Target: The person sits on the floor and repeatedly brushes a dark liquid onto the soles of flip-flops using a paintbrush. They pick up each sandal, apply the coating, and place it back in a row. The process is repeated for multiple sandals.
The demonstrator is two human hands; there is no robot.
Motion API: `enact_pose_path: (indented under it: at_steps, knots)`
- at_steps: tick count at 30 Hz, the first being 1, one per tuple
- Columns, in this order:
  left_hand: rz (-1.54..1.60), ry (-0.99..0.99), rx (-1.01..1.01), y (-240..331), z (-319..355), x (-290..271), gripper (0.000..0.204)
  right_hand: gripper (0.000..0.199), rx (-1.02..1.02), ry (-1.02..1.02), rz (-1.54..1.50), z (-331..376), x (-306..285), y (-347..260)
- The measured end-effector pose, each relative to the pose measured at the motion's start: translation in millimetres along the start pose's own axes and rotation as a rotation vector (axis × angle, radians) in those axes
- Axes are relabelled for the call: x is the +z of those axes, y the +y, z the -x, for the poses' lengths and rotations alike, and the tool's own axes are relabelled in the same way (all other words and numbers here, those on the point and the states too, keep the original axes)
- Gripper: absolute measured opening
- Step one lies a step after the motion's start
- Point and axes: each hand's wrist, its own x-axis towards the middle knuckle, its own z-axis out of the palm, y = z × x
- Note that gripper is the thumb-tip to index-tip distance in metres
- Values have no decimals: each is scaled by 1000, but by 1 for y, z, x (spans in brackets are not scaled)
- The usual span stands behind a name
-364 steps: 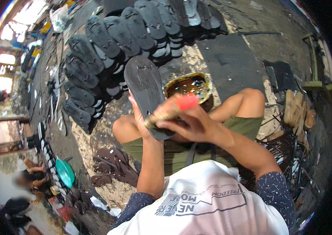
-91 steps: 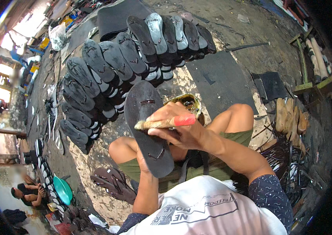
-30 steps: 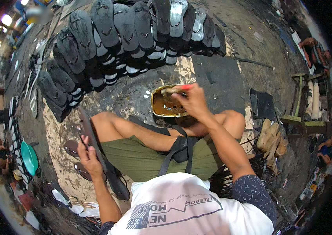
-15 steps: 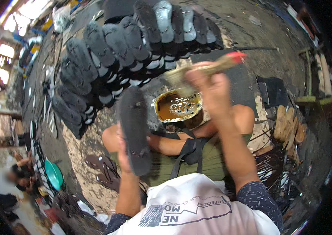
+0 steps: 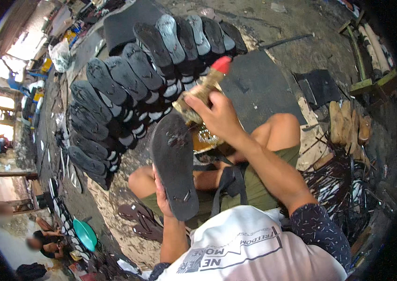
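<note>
My left hand (image 5: 162, 195) grips a black sandal sole (image 5: 175, 168) along its left edge, holding it up with its broad face toward me. A shiny wet-looking patch marks the upper end of the sole, and a small slit shows near its lower end. My right hand (image 5: 213, 114) is closed round a brush (image 5: 213, 79) with a red-tipped handle. The brush's bristle end is beside the top of the sole; whether they touch, I cannot tell. Just behind the sole and my right hand, partly hidden, sits a container of brown glue-like liquid (image 5: 204, 146).
Rows of stacked black and grey sandals (image 5: 114, 79) curve round the far left. A dark mat (image 5: 254, 79) lies at the far right, with wooden foot-shaped forms (image 5: 343, 124) beyond. Brown sandals (image 5: 140, 220) and a green basin (image 5: 84, 235) are at left; another person (image 5: 48, 241) sits there.
The brush in my right hand has swung left from above the container to the sole's upper end. My left hand still holds the sole. The whole view has shifted slightly.
</note>
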Motion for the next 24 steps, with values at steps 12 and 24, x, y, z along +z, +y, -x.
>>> enact_pose_path:
  at_steps: [12, 24]
  knots:
    - [201, -45, 81, 5, -16, 20, 56, 21, -437, -79, -30, 10, 30, -16]
    - [112, 40, 144, 3, -89, 33, 57, 25, -499, -424, 25, 103, 28, -5]
